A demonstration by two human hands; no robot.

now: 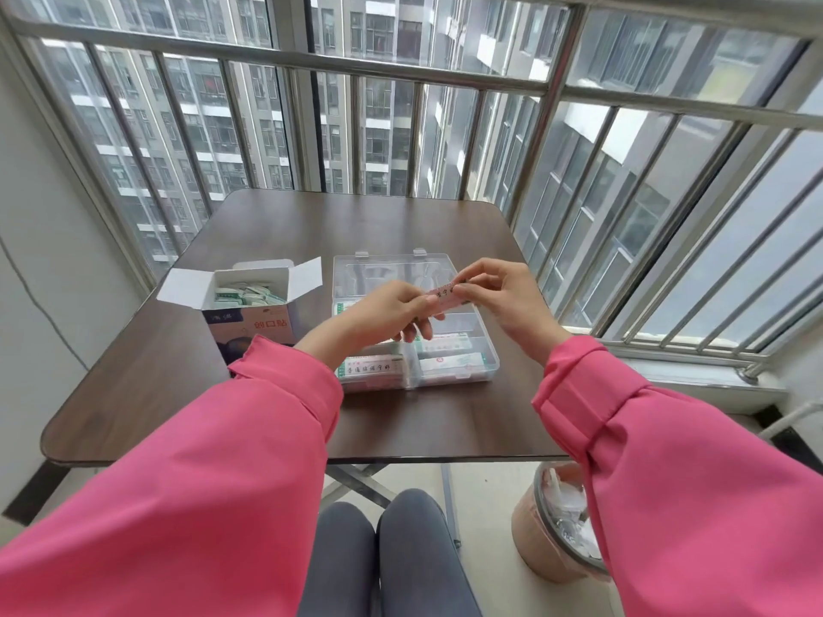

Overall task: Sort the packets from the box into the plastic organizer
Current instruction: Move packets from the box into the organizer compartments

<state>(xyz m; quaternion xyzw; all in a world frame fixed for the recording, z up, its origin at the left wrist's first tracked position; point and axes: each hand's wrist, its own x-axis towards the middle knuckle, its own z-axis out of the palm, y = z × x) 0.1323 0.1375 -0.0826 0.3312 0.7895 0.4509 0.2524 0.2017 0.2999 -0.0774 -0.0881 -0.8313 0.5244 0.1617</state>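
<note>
Above the clear plastic organizer (483, 349), both hands hold one narrow pink packet (442, 295). My left hand (387, 311) pinches its left end. My right hand (499, 289) pinches its right end. The organizer lies open on the dark table, its lid (383, 271) folded back. Several white and green packets lie in its near compartments (450, 360). An open white cardboard box (249, 300) stands to the left of the organizer, with several green and white packets (247, 295) inside.
The dark wooden folding table (276, 229) stands against a railed window (401, 77). A lined waste bin (556, 527) with scraps sits on the floor under the table's right corner. My knees (383, 549) are below the near edge.
</note>
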